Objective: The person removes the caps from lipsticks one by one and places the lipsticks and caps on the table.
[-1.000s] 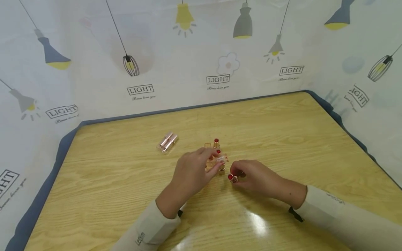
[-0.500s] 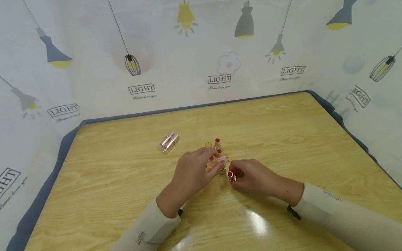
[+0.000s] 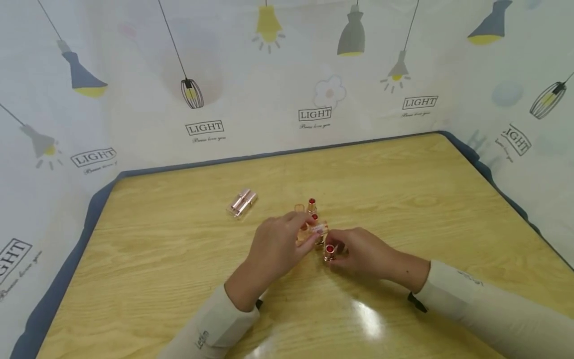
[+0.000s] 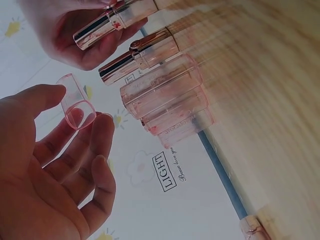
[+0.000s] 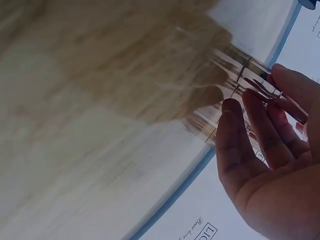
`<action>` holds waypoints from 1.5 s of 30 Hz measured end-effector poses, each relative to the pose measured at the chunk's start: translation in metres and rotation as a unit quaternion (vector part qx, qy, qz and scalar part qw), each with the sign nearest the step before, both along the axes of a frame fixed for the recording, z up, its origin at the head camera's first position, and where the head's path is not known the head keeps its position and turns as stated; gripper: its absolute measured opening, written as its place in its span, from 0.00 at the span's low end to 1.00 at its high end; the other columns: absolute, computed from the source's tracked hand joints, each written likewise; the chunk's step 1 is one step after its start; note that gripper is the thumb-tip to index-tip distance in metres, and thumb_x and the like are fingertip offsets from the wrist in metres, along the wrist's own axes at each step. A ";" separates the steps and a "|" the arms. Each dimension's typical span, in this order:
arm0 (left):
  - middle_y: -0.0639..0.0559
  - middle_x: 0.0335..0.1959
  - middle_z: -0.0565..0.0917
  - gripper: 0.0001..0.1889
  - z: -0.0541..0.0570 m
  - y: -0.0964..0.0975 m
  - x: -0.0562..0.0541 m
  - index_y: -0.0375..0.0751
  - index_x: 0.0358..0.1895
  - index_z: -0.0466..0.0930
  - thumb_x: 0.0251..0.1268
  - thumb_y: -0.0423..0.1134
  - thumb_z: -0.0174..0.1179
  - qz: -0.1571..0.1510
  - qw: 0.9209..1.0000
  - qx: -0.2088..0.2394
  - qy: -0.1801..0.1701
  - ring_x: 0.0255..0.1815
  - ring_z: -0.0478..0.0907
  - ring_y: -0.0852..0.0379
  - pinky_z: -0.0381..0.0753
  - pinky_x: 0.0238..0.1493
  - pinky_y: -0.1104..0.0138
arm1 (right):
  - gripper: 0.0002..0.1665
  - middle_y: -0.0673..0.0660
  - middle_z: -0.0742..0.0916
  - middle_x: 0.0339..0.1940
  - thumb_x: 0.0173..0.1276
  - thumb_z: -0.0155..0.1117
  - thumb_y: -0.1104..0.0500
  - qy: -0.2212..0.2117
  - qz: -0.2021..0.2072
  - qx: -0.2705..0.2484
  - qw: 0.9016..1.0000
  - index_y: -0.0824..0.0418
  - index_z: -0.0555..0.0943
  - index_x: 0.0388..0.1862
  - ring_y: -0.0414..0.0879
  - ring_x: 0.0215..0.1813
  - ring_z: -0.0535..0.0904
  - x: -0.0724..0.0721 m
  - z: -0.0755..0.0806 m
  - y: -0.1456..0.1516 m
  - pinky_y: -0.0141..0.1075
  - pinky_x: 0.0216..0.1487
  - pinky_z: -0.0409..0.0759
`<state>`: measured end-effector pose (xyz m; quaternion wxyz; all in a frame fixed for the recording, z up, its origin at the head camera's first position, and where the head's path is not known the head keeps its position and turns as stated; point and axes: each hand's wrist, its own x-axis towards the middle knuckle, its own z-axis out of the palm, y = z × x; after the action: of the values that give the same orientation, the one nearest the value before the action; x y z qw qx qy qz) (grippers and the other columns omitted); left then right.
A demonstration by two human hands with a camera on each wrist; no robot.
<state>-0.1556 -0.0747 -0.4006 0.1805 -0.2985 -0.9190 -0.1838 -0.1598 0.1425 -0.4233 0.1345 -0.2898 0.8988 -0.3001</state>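
In the head view, my left hand [image 3: 279,244] pinches a clear pink lipstick cap [image 4: 77,102] between thumb and fingers; the left wrist view shows its open end. To its right, my right hand [image 3: 365,253] pinches a gold lipstick tube [image 3: 329,253] by its lower part, red tip facing up. Another lipstick [image 4: 132,57] stands upright between the hands. Farther back, two more lipsticks with red tops, including the rearmost lipstick [image 3: 312,204], stand in a row, one partly hidden by the left fingers. Clear pink caps [image 4: 162,90] stand beside them, mostly covered by the left hand in the head view.
Two lipsticks [image 3: 242,202] in pink-gold with clear ends lie side by side at the left back of the wooden table [image 3: 179,269]. A wall cloth [image 3: 260,99] printed with lamps rises behind the table's far edge.
The right hand has tipped its lipstick more upright and shifted it slightly nearer the standing lipstick. The left hand keeps its pinch on the cap, almost in place.
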 end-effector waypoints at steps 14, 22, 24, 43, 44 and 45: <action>0.59 0.33 0.86 0.10 -0.002 0.002 0.001 0.51 0.42 0.84 0.64 0.51 0.68 -0.002 1.000 -0.009 -0.017 0.21 0.75 0.63 0.74 0.27 0.67 | 0.16 0.47 0.86 0.37 0.62 0.74 0.60 0.003 0.010 0.007 1.000 0.61 0.83 0.48 0.37 0.36 0.80 -0.005 -0.006 0.000 0.30 0.38 0.79; 0.58 0.33 0.86 0.11 -0.004 0.002 0.000 0.51 0.42 0.84 0.65 0.52 0.66 -0.002 1.000 -0.014 -0.021 0.21 0.74 0.64 0.73 0.26 0.68 | 0.12 0.49 0.81 0.30 0.59 0.76 0.57 0.021 0.011 0.022 0.999 0.57 0.83 0.38 0.39 0.31 0.71 -0.009 -0.006 0.002 0.29 0.30 0.71; 0.58 0.33 0.86 0.11 -0.004 0.002 0.001 0.51 0.42 0.84 0.65 0.52 0.66 -0.002 1.000 -0.019 -0.021 0.20 0.73 0.64 0.72 0.25 0.69 | 0.10 0.49 0.80 0.29 0.59 0.76 0.57 0.024 0.015 0.026 0.999 0.57 0.83 0.36 0.38 0.30 0.70 -0.011 -0.007 0.003 0.29 0.30 0.71; 0.58 0.32 0.85 0.11 -0.005 0.002 -0.001 0.50 0.42 0.84 0.65 0.51 0.67 -0.010 1.000 -0.017 -0.015 0.19 0.70 0.65 0.68 0.23 0.71 | 0.10 0.45 0.80 0.24 0.62 0.74 0.56 -0.060 0.055 0.046 0.996 0.54 0.80 0.29 0.36 0.26 0.71 -0.031 -0.010 0.007 0.29 0.28 0.72; 0.58 0.32 0.85 0.11 -0.005 0.002 -0.001 0.50 0.42 0.84 0.65 0.51 0.67 -0.011 1.000 -0.018 -0.014 0.19 0.70 0.65 0.68 0.23 0.71 | 0.09 0.45 0.81 0.25 0.62 0.74 0.55 -0.061 0.056 0.046 0.996 0.54 0.80 0.30 0.36 0.26 0.71 -0.032 -0.009 0.007 0.29 0.28 0.72; 0.58 0.31 0.85 0.11 -0.005 0.002 -0.001 0.50 0.42 0.84 0.65 0.51 0.67 -0.012 1.000 -0.020 -0.014 0.19 0.70 0.65 0.68 0.22 0.71 | 0.09 0.46 0.81 0.25 0.62 0.74 0.55 -0.060 0.059 0.044 0.995 0.54 0.80 0.31 0.36 0.26 0.71 -0.032 -0.009 0.008 0.30 0.28 0.72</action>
<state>-0.1564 -0.0727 -0.4053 0.1601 -0.3100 -0.9212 -0.1719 -0.1921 0.1500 -0.4324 0.2187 -0.3177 0.8827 -0.2686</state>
